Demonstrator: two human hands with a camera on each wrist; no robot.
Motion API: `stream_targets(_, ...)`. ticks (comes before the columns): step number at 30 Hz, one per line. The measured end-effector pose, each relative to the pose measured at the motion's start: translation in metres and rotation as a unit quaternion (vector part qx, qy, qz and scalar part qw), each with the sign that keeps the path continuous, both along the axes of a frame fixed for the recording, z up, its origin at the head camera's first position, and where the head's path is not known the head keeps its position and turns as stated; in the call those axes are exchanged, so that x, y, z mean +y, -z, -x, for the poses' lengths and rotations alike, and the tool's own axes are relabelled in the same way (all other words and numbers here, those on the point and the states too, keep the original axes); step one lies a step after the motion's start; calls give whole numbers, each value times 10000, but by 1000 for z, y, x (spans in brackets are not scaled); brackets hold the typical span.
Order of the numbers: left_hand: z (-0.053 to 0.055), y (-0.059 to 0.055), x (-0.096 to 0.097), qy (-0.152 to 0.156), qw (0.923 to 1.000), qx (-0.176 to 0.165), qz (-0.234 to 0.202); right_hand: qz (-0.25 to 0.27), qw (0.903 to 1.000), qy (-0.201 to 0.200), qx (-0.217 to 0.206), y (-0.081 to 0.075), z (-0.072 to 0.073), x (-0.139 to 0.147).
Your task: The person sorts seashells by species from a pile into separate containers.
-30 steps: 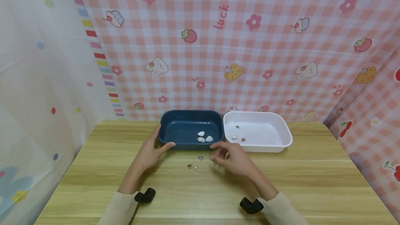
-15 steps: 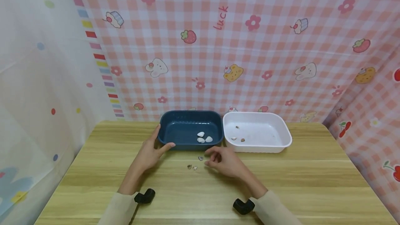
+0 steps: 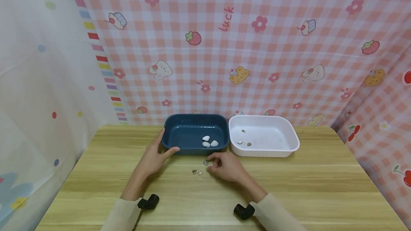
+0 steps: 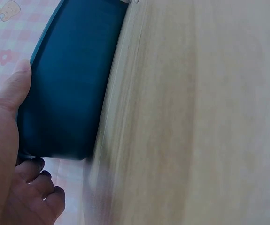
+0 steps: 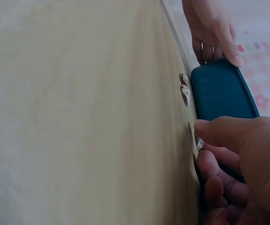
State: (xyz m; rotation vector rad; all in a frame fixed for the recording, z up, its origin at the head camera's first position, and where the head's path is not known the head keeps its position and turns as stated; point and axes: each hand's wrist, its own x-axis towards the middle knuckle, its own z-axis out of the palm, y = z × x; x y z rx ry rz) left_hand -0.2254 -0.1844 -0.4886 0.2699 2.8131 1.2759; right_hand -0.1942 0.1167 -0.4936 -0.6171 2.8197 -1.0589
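My left hand [image 3: 155,157] holds the near left corner of the dark blue tray [image 3: 184,150], thumb on the front wall and fingers at the left end. Several white shells [image 3: 206,138] lie in that tray. My right hand [image 3: 227,167] is low over the wood in front of the trays, thumb and index finger apart around a small greyish shell [image 3: 206,163]. In the right wrist view this shell [image 5: 199,142] shows between thumb and fingers, not visibly pinched. Two small brownish shells [image 3: 194,171] lie to the left of it on the table.
A white tray [image 3: 290,145] stands against the blue tray's right side, with a few small brownish shells [image 3: 249,144] in it. The wooden table [image 3: 321,181] ends at a pink checked cloth [image 3: 279,52] behind. A pale curtain [image 3: 48,92] hangs at the left.
My right hand has moved left and slightly down, from the blue tray's right front corner to the greyish shell. My left hand stays at the tray's corner.
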Motion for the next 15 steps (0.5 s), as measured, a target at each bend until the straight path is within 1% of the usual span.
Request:
stream_targets(8, 1, 1, 0, -7, 10000, -13, -20, -7, 9998, 148, 97, 1, -4, -4)
stream_targets(15, 0, 1, 0, -2, 10000, -8, -65, -14, 9996, 265, 111, 2, -5, -5)
